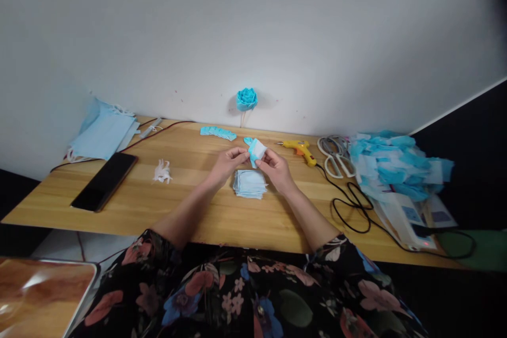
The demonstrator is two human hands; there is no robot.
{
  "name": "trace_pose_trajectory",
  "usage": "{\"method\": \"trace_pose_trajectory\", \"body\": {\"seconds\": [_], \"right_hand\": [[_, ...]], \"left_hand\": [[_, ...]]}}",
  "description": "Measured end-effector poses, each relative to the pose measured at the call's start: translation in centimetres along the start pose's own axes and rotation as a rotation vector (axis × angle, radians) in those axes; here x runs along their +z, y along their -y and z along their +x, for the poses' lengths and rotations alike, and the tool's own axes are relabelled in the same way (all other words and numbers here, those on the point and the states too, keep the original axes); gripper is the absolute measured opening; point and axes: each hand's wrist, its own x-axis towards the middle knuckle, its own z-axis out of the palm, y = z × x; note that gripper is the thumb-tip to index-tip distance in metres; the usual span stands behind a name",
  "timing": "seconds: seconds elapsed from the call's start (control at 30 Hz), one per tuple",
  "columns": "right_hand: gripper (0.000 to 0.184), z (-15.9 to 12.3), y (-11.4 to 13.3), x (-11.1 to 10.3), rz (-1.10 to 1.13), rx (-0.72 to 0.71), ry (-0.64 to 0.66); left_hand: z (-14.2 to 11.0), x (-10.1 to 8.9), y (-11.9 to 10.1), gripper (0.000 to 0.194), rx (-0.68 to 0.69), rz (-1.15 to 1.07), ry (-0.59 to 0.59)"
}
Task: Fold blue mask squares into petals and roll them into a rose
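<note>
Between both hands, above the wooden table point(206, 214), is a small blue and white piece of mask fabric point(258, 149), partly folded. My left hand point(229, 162) pinches its left edge between thumb and fingers. My right hand point(276, 168) grips its right side the same way. Just below them lies a stack of cut light-blue fabric squares point(250, 184). Behind the hands is a row of folded blue pieces point(218, 132). A blue fabric rose point(246, 99) on a thin stick leans near the wall.
To the right lie a yellow glue gun point(300, 150) with a black cord, scissors point(339, 165), a heap of blue scraps point(400, 161) and a power strip point(404, 222). At left are a phone point(105, 181), face masks point(103, 131) and a small white pile point(162, 171).
</note>
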Motion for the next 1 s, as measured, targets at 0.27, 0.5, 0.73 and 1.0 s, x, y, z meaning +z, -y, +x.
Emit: {"method": "trace_pose_trajectory", "body": {"seconds": [0.27,0.5,0.73,1.0], "right_hand": [[0.037,0.0,0.3,-0.2,0.038,0.047,0.030],[0.046,0.3,0.8,-0.7,0.059,0.045,-0.067],[0.022,0.3,0.7,-0.6,-0.032,0.000,-0.113],[0.008,0.3,1.7,-1.1,-0.206,-0.211,-0.054]], "left_hand": [[0.0,0.1,-0.1,0.034,-0.046,0.006,-0.018],[-0.3,0.6,-0.5,0.036,-0.099,0.102,0.042],[-0.4,0.7,-0.4,0.031,-0.072,0.196,0.072],[-0.3,0.5,-0.6,0.037,-0.084,0.162,0.075]]}}
